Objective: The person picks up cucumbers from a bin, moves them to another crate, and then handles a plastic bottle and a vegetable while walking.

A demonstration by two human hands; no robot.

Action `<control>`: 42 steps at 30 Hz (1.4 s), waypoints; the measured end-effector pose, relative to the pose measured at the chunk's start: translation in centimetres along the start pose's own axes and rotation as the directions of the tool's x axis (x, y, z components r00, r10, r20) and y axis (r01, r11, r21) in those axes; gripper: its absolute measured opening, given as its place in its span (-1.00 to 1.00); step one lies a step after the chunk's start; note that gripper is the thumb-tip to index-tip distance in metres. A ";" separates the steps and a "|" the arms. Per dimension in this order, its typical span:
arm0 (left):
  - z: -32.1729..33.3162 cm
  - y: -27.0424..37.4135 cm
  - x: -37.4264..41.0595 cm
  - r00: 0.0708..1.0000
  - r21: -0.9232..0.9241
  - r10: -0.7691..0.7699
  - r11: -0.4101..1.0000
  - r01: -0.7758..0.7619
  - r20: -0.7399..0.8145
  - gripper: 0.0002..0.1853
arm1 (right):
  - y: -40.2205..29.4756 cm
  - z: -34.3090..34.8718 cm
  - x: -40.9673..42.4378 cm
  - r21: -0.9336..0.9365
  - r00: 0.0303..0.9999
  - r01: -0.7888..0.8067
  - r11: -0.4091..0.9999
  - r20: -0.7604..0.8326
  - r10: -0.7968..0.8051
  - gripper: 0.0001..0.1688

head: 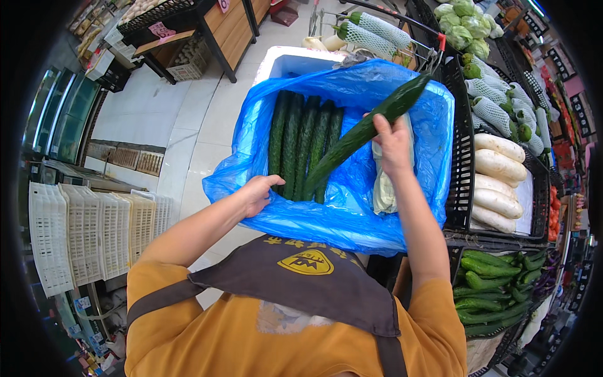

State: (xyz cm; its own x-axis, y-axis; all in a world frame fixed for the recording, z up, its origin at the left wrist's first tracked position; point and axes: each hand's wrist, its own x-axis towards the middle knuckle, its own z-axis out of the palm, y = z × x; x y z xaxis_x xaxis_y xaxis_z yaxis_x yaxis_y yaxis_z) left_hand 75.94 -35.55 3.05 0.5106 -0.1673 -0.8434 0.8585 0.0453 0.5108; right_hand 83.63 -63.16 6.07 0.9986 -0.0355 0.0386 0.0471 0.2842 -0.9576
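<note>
A white foam box [274,67] lined with a blue plastic bag [358,224] is in front of me. Several dark green cucumbers [306,136] lie side by side in its left half. My right hand [393,141] grips one long cucumber [358,134] near its middle, tilted above the box, its lower end over the row. Beneath that hand, a pale wrapped bundle [384,193] lies in the box, partly hidden. My left hand [258,194] is at the near left edge of the bag, thumb by the end of the leftmost cucumber; its other fingers are partly hidden, so its hold cannot be told.
Black crates of white radishes [499,155] and cucumbers [494,278] stand at the right, with net-wrapped green vegetables [492,113] farther back. A wire shopping cart [419,47] is beyond the box. White plastic crates [85,226] stand at the left, and a wooden stand [226,33] is at the back.
</note>
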 end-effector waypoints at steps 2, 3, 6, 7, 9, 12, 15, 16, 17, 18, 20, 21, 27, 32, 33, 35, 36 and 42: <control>0.6 0.2 0.2 0.994 0.066 0.110 0.992 -0.107 -0.029 -0.06 | 3.4 0.9 0.2 -0.084 0.999 0.001 0.996 -0.033 -0.003 -0.60; 0.9 0.2 0.4 0.979 0.148 0.199 0.970 -0.192 -0.036 -0.03 | 5.2 1.4 0.2 -0.128 0.997 -0.002 0.992 -0.075 -0.008 -0.58; 1.7 0.4 1.2 0.975 0.154 0.212 0.968 -0.199 -0.068 -0.01 | 9.0 2.0 0.8 -0.196 1.000 -0.010 0.980 -0.026 0.005 -0.49; 1.9 0.5 1.5 0.975 0.150 0.193 0.973 -0.176 -0.109 -0.01 | 9.7 2.1 1.0 -0.268 0.997 -0.076 0.960 -0.024 0.073 -0.45; 2.1 0.3 1.9 0.939 0.270 0.257 0.943 -0.193 -0.229 -0.14 | 11.1 2.5 0.8 -0.287 1.000 -0.012 0.958 -0.022 0.006 -0.40; 1.4 -0.4 2.1 0.994 0.009 0.065 0.998 -0.065 -0.086 -0.37 | 12.5 2.3 -2.0 -0.423 0.995 -0.040 0.905 0.071 0.076 -0.22; 0.9 -0.9 3.2 0.984 0.002 -0.024 1.000 0.025 -0.176 -0.32 | 14.3 2.4 -5.9 -0.510 0.947 -0.318 0.799 -0.126 0.297 -0.18; 0.9 -1.1 3.7 0.979 0.052 0.006 0.999 0.005 -0.202 -0.30 | 14.8 2.4 -6.7 -0.551 0.941 -0.335 0.764 -0.158 0.299 -0.16; 0.8 -1.2 4.3 0.971 0.105 0.053 0.994 -0.029 -0.234 -0.28 | 15.3 2.4 -7.2 -0.579 0.912 -0.408 0.706 -0.220 0.347 -0.13; 0.8 -1.4 4.9 0.964 0.168 0.102 0.984 -0.061 -0.246 -0.27 | 15.6 2.3 -7.7 -0.515 0.884 -0.464 0.721 -0.221 0.411 -0.10; 0.8 -1.6 5.8 0.956 0.161 0.071 0.987 -0.025 -0.284 -0.24 | 16.0 2.3 -7.9 -0.348 0.784 -0.618 0.705 -0.200 0.588 0.01; 0.8 -1.5 6.1 0.945 0.175 0.053 0.985 0.004 -0.323 -0.22 | 16.1 2.4 -7.7 -0.375 0.789 -0.610 0.698 -0.205 0.580 0.02; 0.9 -0.9 5.5 0.949 0.294 0.125 0.955 -0.036 -0.291 0.02 | 15.4 2.4 -6.3 -0.276 0.718 -0.694 0.665 -0.199 0.667 0.07; 0.6 0.0 5.7 0.977 0.337 0.057 0.942 0.015 -0.203 0.04 | 14.2 2.1 -5.9 -0.172 0.682 -0.723 0.669 -0.023 0.731 0.01; 0.6 0.0 5.9 0.974 0.341 0.053 0.940 0.025 -0.219 0.06 | 14.0 2.1 -6.0 -0.136 0.668 -0.737 0.662 0.001 0.744 0.00; 0.6 -0.2 6.5 0.980 0.282 0.020 0.959 0.038 -0.200 0.09 | 13.4 2.3 -6.1 -0.148 0.677 -0.727 0.670 0.012 0.736 -0.07; 0.5 -0.3 6.8 0.978 0.280 -0.007 0.958 0.066 -0.206 0.10 | 13.2 2.4 -6.1 -0.164 0.685 -0.718 0.677 0.006 0.728 -0.07; 0.5 -0.2 6.9 0.997 0.207 0.060 0.977 -0.048 -0.051 0.04 | 12.5 2.0 -6.0 -0.027 0.751 -0.660 0.751 0.025 0.660 -0.06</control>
State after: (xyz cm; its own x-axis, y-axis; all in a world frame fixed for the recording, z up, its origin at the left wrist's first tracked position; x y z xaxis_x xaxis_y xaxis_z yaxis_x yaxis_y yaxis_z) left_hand 79.29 -37.16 -2.79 0.5627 -0.1135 -0.8188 0.8048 -0.1512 0.5740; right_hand 78.26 -57.49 -5.53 0.7814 0.1853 -0.5959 -0.6239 0.2107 -0.7526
